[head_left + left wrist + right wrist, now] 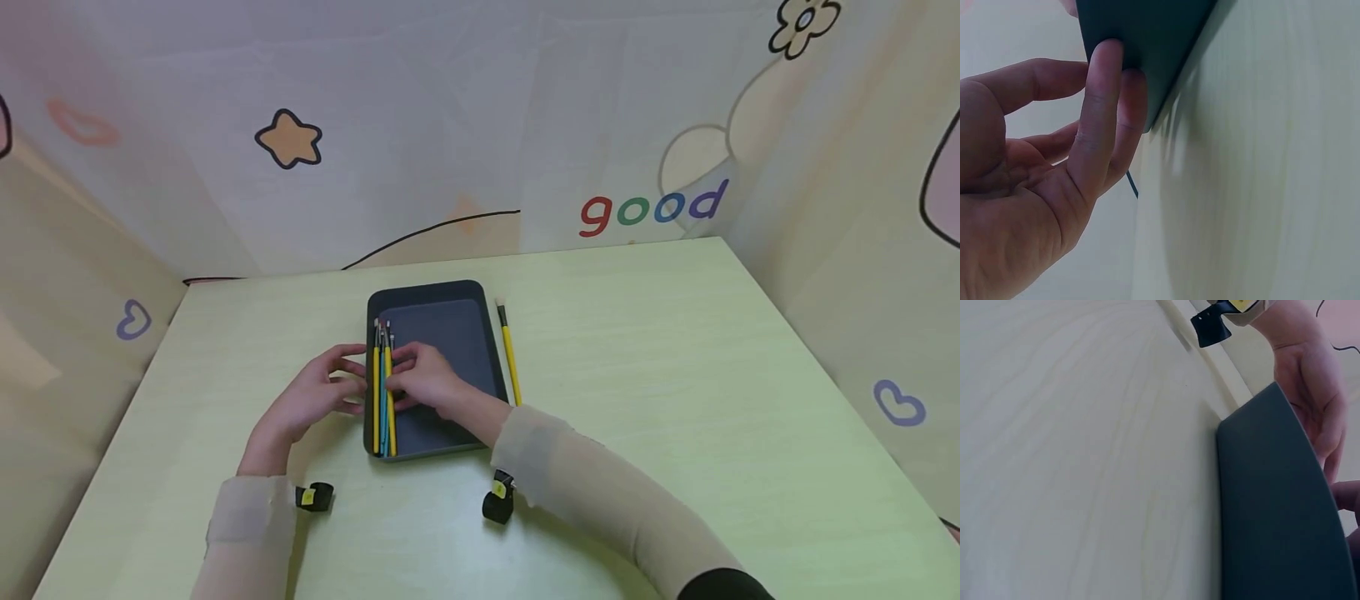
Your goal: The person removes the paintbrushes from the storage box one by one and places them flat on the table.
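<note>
A dark grey tray [450,333] lies on the pale green table [660,375]. Several yellow and blue brushes [383,417] lie bundled along its left inner wall. My left hand [348,385] is outside the tray's left rim; in the left wrist view its straight fingers [1100,106] press on the tray's outer wall [1147,50]. My right hand [397,387] reaches across the tray from the right, fingers curled onto the brushes. The right wrist view shows only the tray's side [1272,506], the left hand [1310,381] beyond it and a right fingertip [1349,495].
One more yellow brush [510,354] lies on the table just outside the tray's right rim. Black wrist-strap clips [315,497] [498,498] sit near the front. Patterned cloth walls enclose the table on three sides.
</note>
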`<action>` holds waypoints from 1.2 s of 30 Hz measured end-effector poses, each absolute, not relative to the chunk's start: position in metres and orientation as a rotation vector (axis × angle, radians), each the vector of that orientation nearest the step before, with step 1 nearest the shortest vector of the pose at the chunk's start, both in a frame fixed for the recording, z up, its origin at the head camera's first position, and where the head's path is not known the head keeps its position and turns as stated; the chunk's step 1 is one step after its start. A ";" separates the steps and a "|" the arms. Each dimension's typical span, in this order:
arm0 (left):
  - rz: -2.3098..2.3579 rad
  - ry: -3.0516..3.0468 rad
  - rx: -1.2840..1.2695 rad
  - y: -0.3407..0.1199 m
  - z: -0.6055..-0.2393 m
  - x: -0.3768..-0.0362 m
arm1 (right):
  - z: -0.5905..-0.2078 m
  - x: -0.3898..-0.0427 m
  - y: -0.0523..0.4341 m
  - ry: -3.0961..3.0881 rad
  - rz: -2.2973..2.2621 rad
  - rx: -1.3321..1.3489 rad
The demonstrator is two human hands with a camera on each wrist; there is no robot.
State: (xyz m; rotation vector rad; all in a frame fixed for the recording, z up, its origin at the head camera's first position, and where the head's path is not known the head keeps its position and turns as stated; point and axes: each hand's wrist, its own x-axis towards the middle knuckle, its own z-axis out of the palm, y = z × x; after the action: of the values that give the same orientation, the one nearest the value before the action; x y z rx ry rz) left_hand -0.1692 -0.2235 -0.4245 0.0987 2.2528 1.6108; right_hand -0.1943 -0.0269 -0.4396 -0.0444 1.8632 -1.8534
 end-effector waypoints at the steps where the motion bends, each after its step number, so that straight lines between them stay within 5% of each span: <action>1: 1.611 2.251 0.094 -0.223 -0.424 -0.169 | -0.439 -0.195 -0.024 1.845 -1.856 -0.045; 36: 1.603 2.280 0.065 -0.221 -0.423 -0.166 | -0.416 -0.192 0.048 1.845 -1.818 -0.122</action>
State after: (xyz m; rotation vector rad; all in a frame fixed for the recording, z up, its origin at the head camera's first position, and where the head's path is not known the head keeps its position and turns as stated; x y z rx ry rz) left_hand -0.1656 -0.2214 -0.4225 0.0646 2.2798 1.6027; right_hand -0.1918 0.0478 -0.4165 -0.1218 1.8449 -1.8184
